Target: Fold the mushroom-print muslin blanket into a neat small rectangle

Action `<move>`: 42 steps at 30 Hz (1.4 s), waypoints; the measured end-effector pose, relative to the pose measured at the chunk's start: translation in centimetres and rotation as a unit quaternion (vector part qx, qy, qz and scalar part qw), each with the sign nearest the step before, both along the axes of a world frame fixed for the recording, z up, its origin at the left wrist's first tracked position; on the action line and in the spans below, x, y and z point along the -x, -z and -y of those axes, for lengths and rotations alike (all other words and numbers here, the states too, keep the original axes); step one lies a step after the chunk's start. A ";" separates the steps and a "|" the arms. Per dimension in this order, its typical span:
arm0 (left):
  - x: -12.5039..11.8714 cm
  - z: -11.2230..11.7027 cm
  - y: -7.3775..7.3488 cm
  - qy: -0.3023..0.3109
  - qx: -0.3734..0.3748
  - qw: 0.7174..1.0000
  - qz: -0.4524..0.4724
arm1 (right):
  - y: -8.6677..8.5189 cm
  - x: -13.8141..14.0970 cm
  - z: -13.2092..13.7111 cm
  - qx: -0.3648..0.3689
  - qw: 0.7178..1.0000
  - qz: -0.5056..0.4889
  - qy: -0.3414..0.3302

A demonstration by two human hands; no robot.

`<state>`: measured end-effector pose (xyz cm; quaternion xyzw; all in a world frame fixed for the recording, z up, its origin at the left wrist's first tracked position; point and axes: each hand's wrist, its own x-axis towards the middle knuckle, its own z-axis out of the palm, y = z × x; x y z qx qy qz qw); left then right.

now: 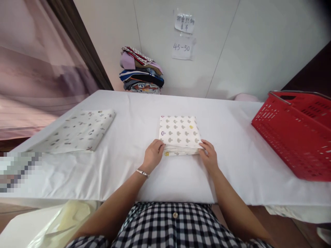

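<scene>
A folded white cloth (pixel 179 132) with a grey mushroom-like print and a few yellow and purple motifs lies in front of me on the table. My left hand (pixel 154 153) pinches its near left corner, fingers closed. At the near right corner my right hand (pixel 209 155) grips the same cloth between thumb and fingers. Several stacked layers show along the near edge, with the top layer slightly raised. Farther left lies another folded cloth (pixel 82 131), white with small dark and coloured motifs, apart from both hands.
A white-covered table (pixel 124 165) spans the view. On its right stands a red plastic basket (pixel 297 137) with a metal handle. A pile of folded fabrics (pixel 142 74) is behind the far edge. Handwritten paper signs (pixel 182 47) hang on the wall; a pink curtain (pixel 38 69) is at left.
</scene>
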<state>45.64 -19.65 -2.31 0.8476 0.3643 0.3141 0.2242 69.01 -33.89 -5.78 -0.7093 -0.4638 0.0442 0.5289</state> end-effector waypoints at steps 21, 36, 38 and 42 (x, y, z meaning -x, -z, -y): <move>0.6 -0.5 0.4 0.004 -0.022 0.998 -0.055 | -0.6 -0.3 -0.3 -0.056 0.991 -0.118 0.014; 1.2 -0.4 1.4 0.024 -0.030 0.999 -0.030 | 0.4 -1.0 0.4 -0.005 0.999 0.036 -0.025; 1.2 -0.4 1.4 0.021 -0.040 0.998 -0.048 | 0.4 -1.0 0.4 0.003 0.997 0.068 -0.022; 1.3 -0.3 1.4 0.019 -0.050 0.996 -0.069 | 0.4 -1.0 0.6 0.013 0.995 0.092 -0.035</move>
